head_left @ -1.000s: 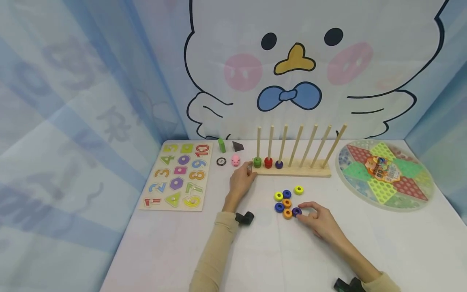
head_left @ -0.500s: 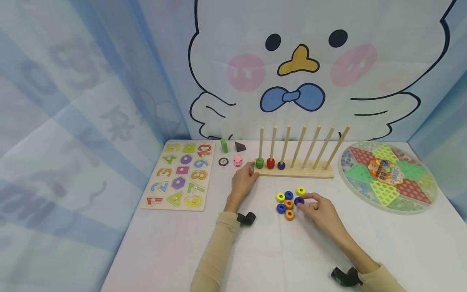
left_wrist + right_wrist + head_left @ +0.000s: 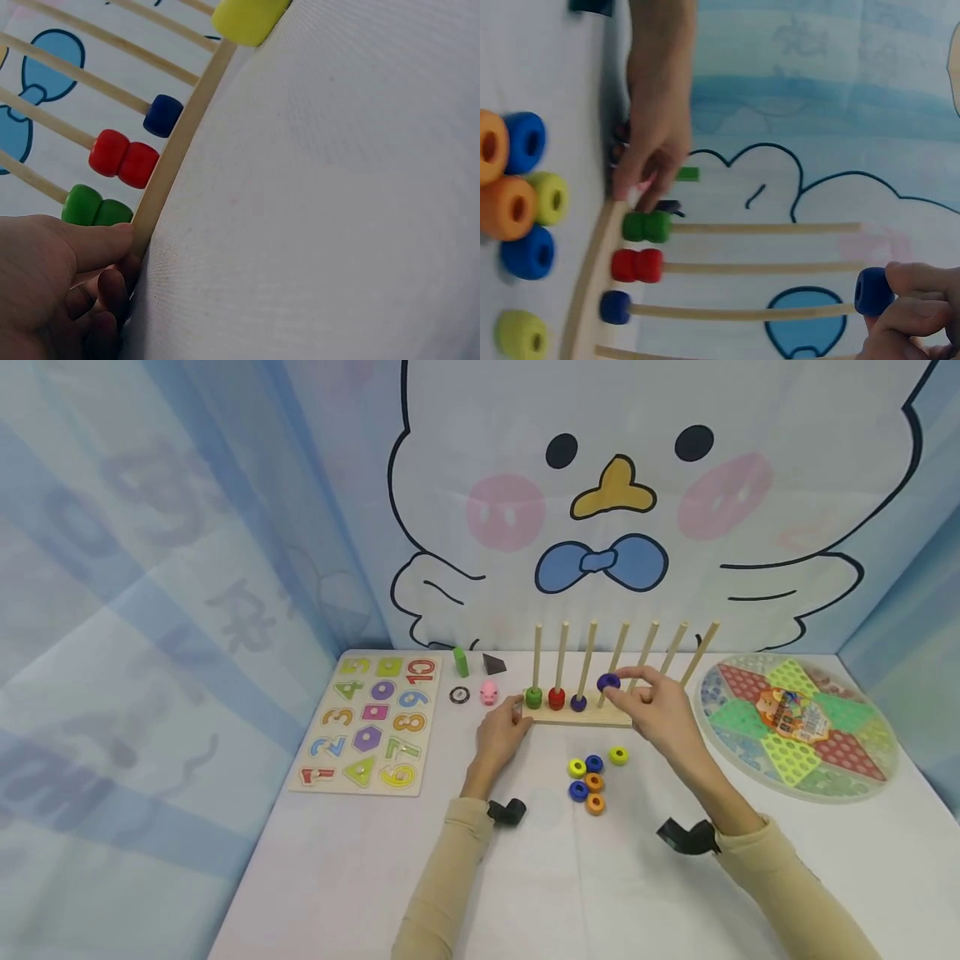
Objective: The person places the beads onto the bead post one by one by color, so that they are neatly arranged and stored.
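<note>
My right hand (image 3: pixel 660 706) pinches a dark blue ring bead (image 3: pixel 873 291) between thumb and fingertips. It is raised in front of the pegs; in the right wrist view the bead lies close to the tip of the third peg (image 3: pixel 742 311). My left hand (image 3: pixel 501 739) grips the left end of the wooden peg stand (image 3: pixel 184 135), thumb on the base. Green beads (image 3: pixel 90 206) sit on the first peg and red beads (image 3: pixel 124 158) on the second. A single blue bead (image 3: pixel 163 115) is at the bottom of the third.
Loose yellow, blue and orange beads (image 3: pixel 594 782) lie before the stand. A number puzzle board (image 3: pixel 430 710) is at left, a round star-patterned game board (image 3: pixel 795 727) at right. A pink pig (image 3: pixel 489 692), green block (image 3: pixel 461 662), dark block (image 3: pixel 493 663) and black-rimmed disc (image 3: pixel 459 694) stand behind.
My right hand has picked up the dark blue bead from beside the loose pile and carried it up and away to the pegs. My left hand keeps holding the stand's end.
</note>
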### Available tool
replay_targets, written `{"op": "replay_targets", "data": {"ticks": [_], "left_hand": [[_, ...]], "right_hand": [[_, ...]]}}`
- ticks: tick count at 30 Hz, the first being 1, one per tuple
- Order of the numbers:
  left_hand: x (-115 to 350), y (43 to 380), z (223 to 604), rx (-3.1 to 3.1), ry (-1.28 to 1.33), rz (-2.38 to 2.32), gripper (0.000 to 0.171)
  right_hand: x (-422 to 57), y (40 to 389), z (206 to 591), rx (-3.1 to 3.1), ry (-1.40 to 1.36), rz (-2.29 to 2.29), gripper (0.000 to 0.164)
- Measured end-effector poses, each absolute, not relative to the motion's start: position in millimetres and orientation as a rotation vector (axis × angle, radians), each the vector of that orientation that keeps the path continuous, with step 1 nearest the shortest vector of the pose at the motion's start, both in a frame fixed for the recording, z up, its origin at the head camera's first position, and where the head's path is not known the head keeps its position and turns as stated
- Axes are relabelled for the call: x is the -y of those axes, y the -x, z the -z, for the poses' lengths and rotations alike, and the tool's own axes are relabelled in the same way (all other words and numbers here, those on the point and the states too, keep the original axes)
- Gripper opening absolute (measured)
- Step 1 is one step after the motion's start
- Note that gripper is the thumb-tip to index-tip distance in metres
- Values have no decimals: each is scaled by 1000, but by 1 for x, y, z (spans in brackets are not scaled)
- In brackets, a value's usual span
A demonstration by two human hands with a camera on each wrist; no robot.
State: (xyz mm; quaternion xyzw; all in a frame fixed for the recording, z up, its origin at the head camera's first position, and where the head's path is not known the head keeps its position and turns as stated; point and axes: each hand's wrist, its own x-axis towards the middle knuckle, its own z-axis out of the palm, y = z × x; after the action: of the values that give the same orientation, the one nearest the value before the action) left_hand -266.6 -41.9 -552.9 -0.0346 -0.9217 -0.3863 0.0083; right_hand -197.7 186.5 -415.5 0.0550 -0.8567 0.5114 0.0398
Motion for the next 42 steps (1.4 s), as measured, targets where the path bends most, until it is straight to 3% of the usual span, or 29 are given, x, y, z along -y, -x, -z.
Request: {"op": "replay_targets", "data": {"ticks": [6,11,29,42], "left_hand": [[39,265,555,2878,114,1199,44],[36,263,557,2881,128,1184,44],[39,262,556,2854,132,1188,43],[41,266,553,2866,110,1164,44]], "right_hand": [[-182,219,372,2476,-229,-1556,47],[-179,234,358,2433,-224,-1560,47],[-170,256,379,2547,-149,-1375,44],[-189,212,425,2521,-117,-1537,42]]}}
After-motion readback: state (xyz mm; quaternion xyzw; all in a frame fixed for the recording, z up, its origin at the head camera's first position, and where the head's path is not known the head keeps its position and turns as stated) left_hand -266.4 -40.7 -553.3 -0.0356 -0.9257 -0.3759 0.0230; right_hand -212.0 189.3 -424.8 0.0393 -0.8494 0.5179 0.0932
